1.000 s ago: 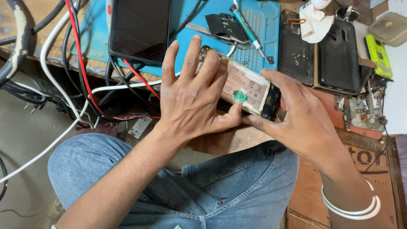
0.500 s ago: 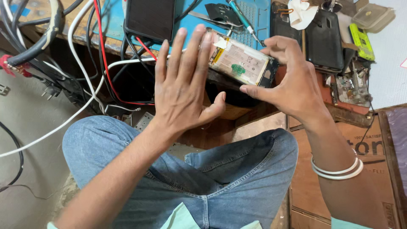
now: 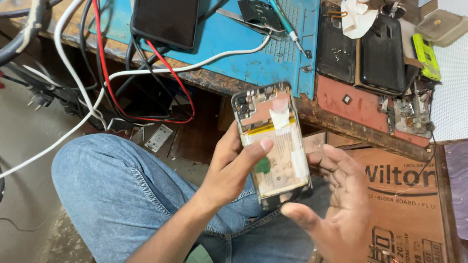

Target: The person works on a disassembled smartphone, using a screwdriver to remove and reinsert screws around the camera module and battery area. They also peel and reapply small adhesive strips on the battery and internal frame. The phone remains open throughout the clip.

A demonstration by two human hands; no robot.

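you have the opened phone (image 3: 273, 141) up off the bench, back cover gone, held above your lap in front of the blue work mat (image 3: 229, 48). your left hand (image 3: 234, 168) carries it: fingers curl behind the frame and the thumb presses on the pale battery (image 3: 282, 156), near a green tab and strips of whitish tape. your right hand (image 3: 336, 204) is just beside the phone's lower edge, palm up, fingers spread and loose, gripping nothing. this looks like an inspection step, checking the battery and the taped parts before working on them. any next move calls for a firm hold on the frame edges and a light touch on the battery, which bends easily. the blue-handled screwdriver (image 3: 285, 22) lies on the mat, well apart.
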